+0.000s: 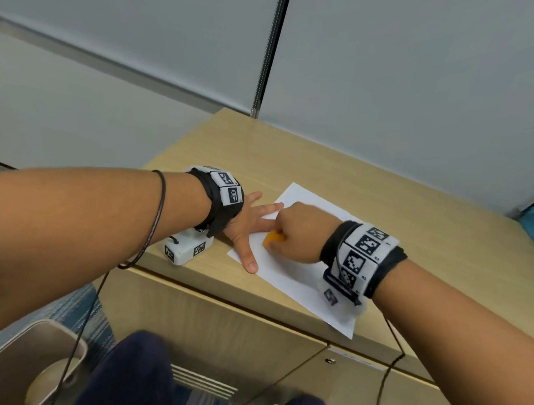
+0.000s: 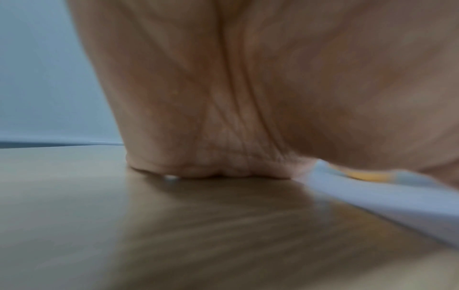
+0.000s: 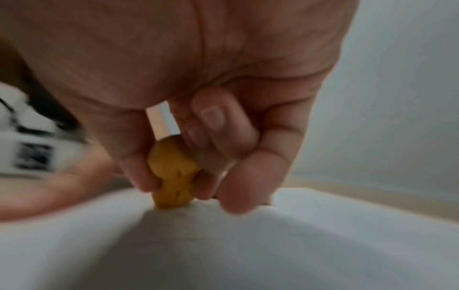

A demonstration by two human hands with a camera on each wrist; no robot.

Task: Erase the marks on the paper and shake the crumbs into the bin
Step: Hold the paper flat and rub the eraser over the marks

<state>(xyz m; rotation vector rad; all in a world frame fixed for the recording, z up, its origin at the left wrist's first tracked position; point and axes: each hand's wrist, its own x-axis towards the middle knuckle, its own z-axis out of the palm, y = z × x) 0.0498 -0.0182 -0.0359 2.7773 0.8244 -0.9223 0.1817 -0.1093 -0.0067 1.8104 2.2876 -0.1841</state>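
Note:
A white sheet of paper (image 1: 296, 285) lies on the wooden cabinet top (image 1: 321, 174). My left hand (image 1: 246, 226) lies flat with spread, straight fingers, pressing down the paper's left end. My right hand (image 1: 292, 233) pinches an orange eraser (image 1: 273, 239) between thumb and fingers and holds its tip on the paper. The right wrist view shows the eraser (image 3: 174, 174) upright, its lower end touching the sheet (image 3: 223, 245). In the left wrist view my palm (image 2: 248, 98) fills the frame, with the paper's edge (image 2: 385, 198) at the right. Marks on the paper are not visible.
A beige bin (image 1: 27, 360) stands on the floor at the lower left, beside my dark-trousered knees (image 1: 132, 373). Grey partition walls (image 1: 385, 85) rise behind the cabinet. The paper's near corner overhangs the cabinet's front edge (image 1: 350, 334).

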